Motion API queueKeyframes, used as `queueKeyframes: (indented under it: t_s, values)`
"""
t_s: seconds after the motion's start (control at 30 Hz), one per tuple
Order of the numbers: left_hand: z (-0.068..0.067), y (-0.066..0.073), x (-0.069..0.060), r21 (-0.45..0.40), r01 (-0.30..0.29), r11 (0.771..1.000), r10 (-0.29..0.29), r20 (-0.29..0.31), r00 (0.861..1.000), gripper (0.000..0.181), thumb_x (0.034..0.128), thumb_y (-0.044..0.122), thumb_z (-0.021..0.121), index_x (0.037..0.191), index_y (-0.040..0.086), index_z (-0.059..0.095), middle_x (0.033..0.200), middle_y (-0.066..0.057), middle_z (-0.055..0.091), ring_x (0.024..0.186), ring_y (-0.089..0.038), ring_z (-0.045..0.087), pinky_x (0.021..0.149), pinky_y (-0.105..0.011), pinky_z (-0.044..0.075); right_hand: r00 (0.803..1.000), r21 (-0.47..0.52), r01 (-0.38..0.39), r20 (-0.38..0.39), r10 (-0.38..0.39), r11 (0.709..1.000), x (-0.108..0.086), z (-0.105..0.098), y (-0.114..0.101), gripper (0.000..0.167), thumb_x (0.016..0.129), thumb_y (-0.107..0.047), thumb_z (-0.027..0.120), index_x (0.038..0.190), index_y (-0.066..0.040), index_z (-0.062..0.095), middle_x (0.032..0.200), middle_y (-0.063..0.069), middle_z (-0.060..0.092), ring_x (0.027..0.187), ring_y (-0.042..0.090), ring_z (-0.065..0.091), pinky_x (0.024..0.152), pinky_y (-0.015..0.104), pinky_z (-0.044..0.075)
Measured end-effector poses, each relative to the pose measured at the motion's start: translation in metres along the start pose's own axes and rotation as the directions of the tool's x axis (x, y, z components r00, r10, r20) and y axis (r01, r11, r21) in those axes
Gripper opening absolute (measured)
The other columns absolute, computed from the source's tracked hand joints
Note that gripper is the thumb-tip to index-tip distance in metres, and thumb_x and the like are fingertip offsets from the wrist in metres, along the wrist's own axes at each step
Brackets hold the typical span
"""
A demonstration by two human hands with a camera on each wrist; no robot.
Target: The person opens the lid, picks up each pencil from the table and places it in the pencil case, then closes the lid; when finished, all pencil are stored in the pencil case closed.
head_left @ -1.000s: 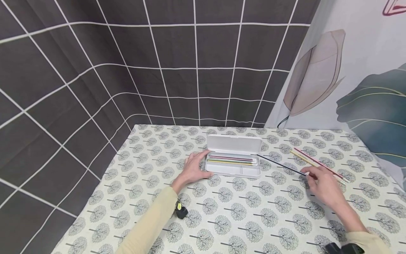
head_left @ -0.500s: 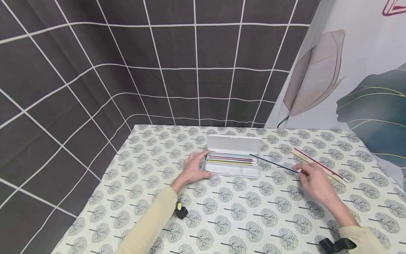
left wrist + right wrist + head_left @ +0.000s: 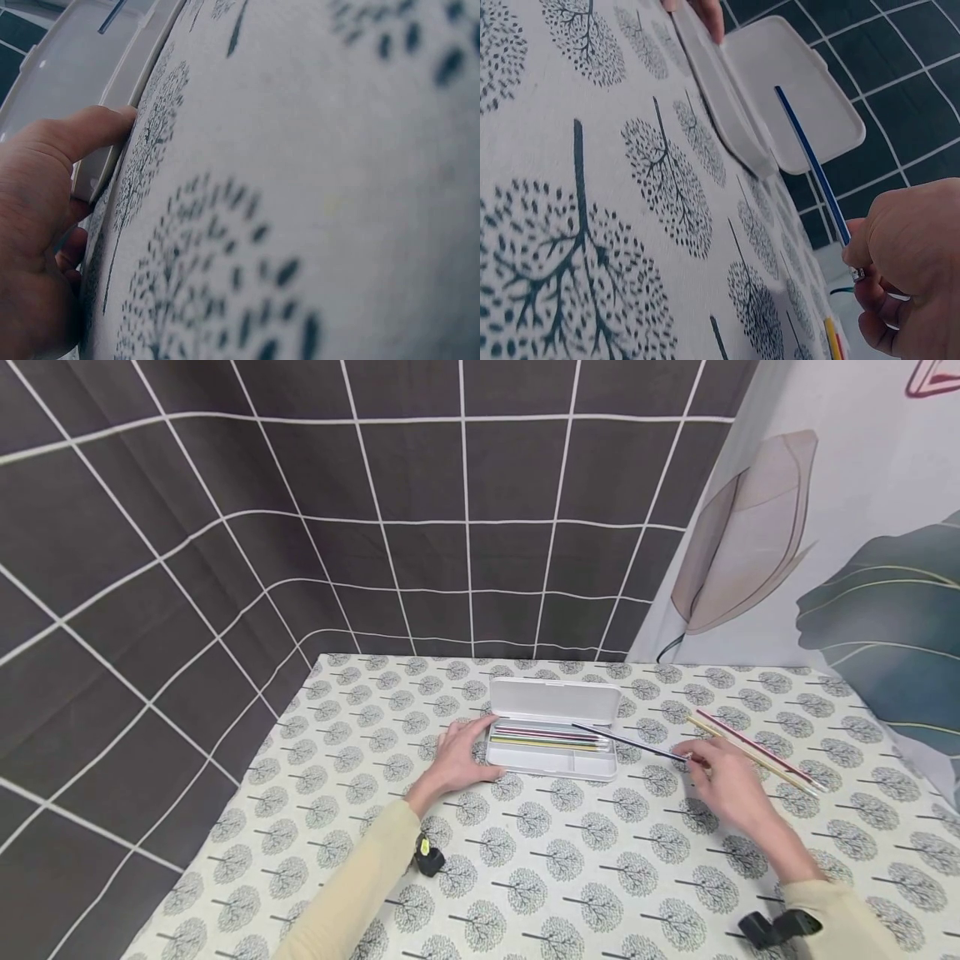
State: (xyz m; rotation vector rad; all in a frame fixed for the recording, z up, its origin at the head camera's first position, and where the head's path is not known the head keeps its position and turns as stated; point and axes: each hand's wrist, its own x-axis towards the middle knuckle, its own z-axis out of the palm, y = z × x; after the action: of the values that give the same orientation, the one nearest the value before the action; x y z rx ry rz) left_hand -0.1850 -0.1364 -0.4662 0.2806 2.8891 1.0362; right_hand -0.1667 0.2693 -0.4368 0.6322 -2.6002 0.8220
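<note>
A pale cloth point(image 3: 570, 835) printed with grey trees spreads beneath the right grip point(image 3: 726, 783) and out around it. Beyond the grip and to its left stands a dark wall point(image 3: 517, 468) with white grid lines, curving round a corner far left. Beyond and rightward of the grip rises a whitish sheet point(image 3: 862, 435) bearing a beige leaf point(image 3: 757, 527) and a blue-green leaf point(image 3: 892, 622). The light is soft.
</note>
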Motion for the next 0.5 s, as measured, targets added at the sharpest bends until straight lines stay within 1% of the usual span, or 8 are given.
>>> queueKeyframes:
  t_s: [0.13,0.33,0.5]
  values:
    - [0.000,0.000,0.000,0.003,-0.006,1.000,0.006,-0.003,1.000,0.099,0.0699,0.033,0.089,0.155,0.026,0.038,0.149,-0.002,0.048,0.127,-0.024,0.038,0.103,-0.047,0.032,1.000,-0.017,0.026,-0.009,-0.026,1.000,0.005,0.004,-0.003,0.031,0.076,0.018,0.066,0.101,-0.001,0.070,0.094,0.022,0.063,0.074,0.031,0.062,0.053,0.027,0.048]
    - [0.000,0.000,0.000,0.000,-0.013,1.000,0.013,-0.009,1.000,0.099,0.0697,0.032,0.090,0.154,0.025,0.039,0.150,-0.003,0.047,0.128,-0.025,0.037,0.103,-0.047,0.032,1.000,-0.001,0.016,0.016,-0.016,1.000,0.013,0.008,-0.010,0.031,0.077,0.018,0.066,0.101,0.000,0.071,0.088,0.013,0.060,0.070,0.022,0.056,0.053,0.026,0.046]
    - [0.000,0.000,0.000,0.010,-0.011,1.000,0.011,-0.005,1.000,0.099,0.0700,0.032,0.089,0.155,0.026,0.038,0.151,-0.002,0.046,0.129,-0.024,0.037,0.104,-0.046,0.031,0.999,0.002,0.017,0.034,-0.017,1.000,0.018,0.013,-0.015,0.030,0.078,0.017,0.066,0.101,-0.001,0.071,0.086,0.011,0.057,0.071,0.020,0.054,0.056,0.027,0.047]
